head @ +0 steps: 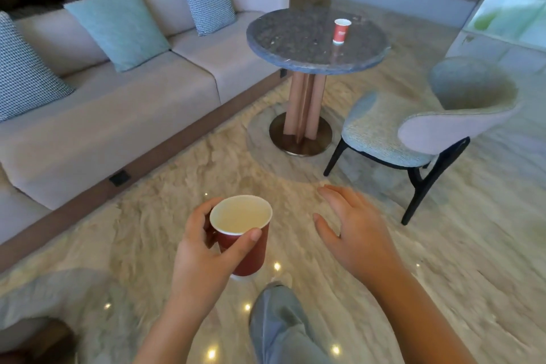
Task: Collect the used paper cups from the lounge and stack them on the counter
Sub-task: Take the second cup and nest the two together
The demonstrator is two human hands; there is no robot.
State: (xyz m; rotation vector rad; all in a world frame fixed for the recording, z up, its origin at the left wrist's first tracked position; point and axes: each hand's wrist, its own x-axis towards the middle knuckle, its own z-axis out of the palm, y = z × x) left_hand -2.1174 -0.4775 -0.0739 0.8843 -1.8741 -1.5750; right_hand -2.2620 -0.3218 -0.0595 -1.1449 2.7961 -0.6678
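My left hand [204, 248] grips a red paper cup [246, 241] with a white inside, held upright in front of me over the floor; thumb and fingers curl round its upper wall. My right hand [351, 230] hovers to the right of that cup with relaxed, spread fingers and holds nothing. A second red paper cup [341, 31] stands upright on the right part of a round dark stone table [295, 44] farther ahead.
A long beige sofa [118, 115] with patterned cushions runs along the left. A light blue chair [419, 127] with dark legs stands right of the table. The floor is glossy marble. My grey trouser leg [280, 325] shows at the bottom.
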